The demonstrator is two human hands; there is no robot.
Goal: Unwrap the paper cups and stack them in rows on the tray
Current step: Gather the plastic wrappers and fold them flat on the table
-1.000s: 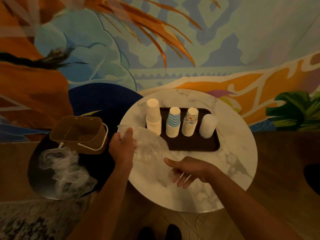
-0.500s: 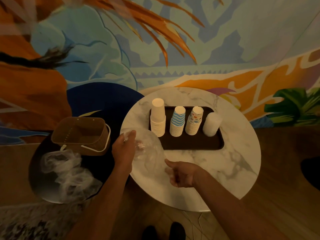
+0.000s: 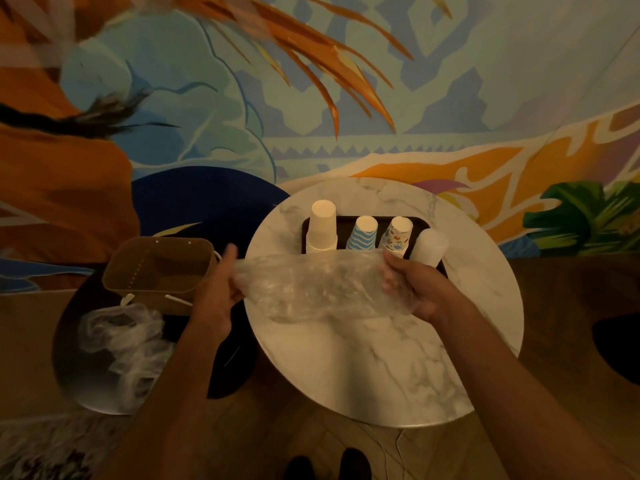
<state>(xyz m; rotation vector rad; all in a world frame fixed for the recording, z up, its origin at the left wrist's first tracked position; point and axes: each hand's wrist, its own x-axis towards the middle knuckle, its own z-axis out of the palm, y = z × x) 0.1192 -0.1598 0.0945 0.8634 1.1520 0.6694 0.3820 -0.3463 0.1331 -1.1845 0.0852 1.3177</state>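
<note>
A dark tray (image 3: 305, 226) on the round marble table (image 3: 398, 341) carries several upside-down cup stacks in a row: plain white (image 3: 322, 226), blue-striped (image 3: 363, 233), patterned (image 3: 398, 233) and a frosted white one (image 3: 427, 247). Both my hands hold a clear plastic wrapper (image 3: 311, 289) stretched sideways in front of the tray, hiding the stacks' lower parts. My left hand (image 3: 216, 292) grips its left end at the table's left edge. My right hand (image 3: 415, 285) grips its right end, just in front of the patterned and frosted stacks.
A brown basket with white handles (image 3: 156, 268) sits on a lower dark round table (image 3: 69, 358) to the left, with crumpled clear plastic (image 3: 121, 341) beside it. A painted wall stands right behind. My shoes (image 3: 325, 467) show on the wooden floor below.
My right hand has moved up and right from the table's front to the wrapper's right end. The wrapper, bunched by my left hand before, is now pulled out wide between both hands.
</note>
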